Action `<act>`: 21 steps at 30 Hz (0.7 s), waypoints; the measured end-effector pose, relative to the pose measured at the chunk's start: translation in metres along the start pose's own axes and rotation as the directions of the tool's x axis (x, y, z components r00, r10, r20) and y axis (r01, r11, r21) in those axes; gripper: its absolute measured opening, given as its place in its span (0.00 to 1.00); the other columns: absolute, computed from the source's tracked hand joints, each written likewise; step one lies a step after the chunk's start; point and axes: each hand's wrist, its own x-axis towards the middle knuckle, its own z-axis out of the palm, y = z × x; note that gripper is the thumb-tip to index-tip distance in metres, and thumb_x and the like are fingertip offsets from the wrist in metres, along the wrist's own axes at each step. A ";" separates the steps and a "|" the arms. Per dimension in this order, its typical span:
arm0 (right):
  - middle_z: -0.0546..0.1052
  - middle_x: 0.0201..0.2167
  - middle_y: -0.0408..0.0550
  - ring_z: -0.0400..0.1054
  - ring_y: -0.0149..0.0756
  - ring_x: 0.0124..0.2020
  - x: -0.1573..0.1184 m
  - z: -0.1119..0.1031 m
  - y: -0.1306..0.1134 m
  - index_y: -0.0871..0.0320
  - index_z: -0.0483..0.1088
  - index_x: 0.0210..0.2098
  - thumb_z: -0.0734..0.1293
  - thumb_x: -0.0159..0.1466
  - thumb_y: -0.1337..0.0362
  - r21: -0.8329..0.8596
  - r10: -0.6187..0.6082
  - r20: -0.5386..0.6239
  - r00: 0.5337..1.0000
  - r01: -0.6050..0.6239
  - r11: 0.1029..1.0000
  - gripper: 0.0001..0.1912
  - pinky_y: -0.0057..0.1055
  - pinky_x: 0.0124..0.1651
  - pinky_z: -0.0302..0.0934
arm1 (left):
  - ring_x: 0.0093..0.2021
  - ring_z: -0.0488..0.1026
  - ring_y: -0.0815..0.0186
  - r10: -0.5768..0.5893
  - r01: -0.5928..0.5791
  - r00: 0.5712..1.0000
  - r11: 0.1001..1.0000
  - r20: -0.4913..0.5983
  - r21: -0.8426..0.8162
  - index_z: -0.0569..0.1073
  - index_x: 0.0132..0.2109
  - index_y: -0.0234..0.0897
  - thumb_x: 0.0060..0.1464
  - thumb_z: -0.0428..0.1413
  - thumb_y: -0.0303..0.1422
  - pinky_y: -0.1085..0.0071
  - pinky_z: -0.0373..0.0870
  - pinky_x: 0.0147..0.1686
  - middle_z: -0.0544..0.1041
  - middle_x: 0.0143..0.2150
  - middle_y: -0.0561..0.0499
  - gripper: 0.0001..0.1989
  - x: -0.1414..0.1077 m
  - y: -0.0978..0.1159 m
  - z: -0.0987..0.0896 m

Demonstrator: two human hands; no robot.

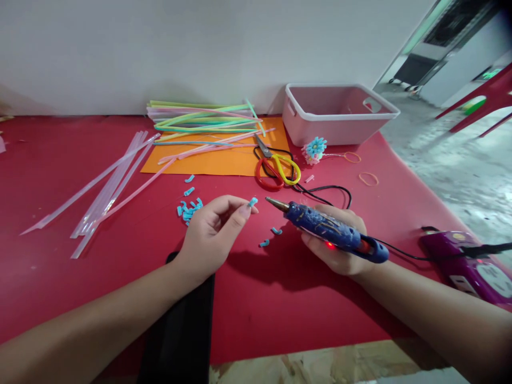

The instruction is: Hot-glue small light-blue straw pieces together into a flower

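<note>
Between the thumb and fingertips of my left hand (218,229) is a small blue straw piece (252,202). My right hand (340,253) is wrapped round a blue hot glue gun (332,226), its metal nozzle (277,204) pointing left at the piece, a short gap apart. A red light glows on the gun's side. Several cut blue pieces (189,211) lie in a heap left of my left hand, with two more loose above them. Two curled blue pieces (270,237) rest on the red table below the nozzle.
Long coloured straws (208,118) lie on an orange sheet (224,163), clear pinkish tubes (114,181) to the left. Scissors (276,168), a straw flower (315,149), rubber bands (368,179) and a pink bin (336,125) are behind. A purple power strip (466,261) sits right, a black phone-like slab (182,325) in front.
</note>
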 end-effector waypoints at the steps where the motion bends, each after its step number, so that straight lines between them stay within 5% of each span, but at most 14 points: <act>1: 0.71 0.19 0.38 0.63 0.27 0.17 -0.001 0.000 0.001 0.54 0.69 0.31 0.67 0.57 0.74 0.002 -0.001 0.005 1.000 0.001 1.000 0.08 0.25 0.21 0.58 | 0.20 0.58 0.72 -0.010 0.010 1.000 1.000 -0.002 -0.004 0.78 0.37 0.39 0.62 0.57 0.35 0.73 0.60 0.24 0.64 0.19 0.59 0.08 0.000 0.000 0.000; 14: 0.70 0.19 0.38 0.62 0.26 0.16 -0.001 0.001 -0.001 0.55 0.68 0.30 0.67 0.57 0.72 -0.062 0.003 0.010 1.000 -0.002 0.998 0.06 0.25 0.19 0.55 | 0.24 0.63 0.72 -0.050 0.051 0.997 0.999 0.050 -0.010 0.77 0.35 0.37 0.61 0.57 0.36 0.74 0.62 0.26 0.69 0.24 0.57 0.09 -0.001 0.002 0.003; 21: 0.74 0.22 0.40 0.67 0.30 0.18 -0.005 0.003 0.003 0.52 0.69 0.35 0.68 0.57 0.73 -0.037 -0.061 0.049 0.997 0.063 0.997 0.09 0.27 0.22 0.62 | 0.25 0.67 0.72 -0.012 0.012 0.997 1.000 0.072 -0.002 0.73 0.30 0.37 0.59 0.57 0.34 0.74 0.67 0.28 0.72 0.23 0.55 0.10 -0.002 0.007 0.002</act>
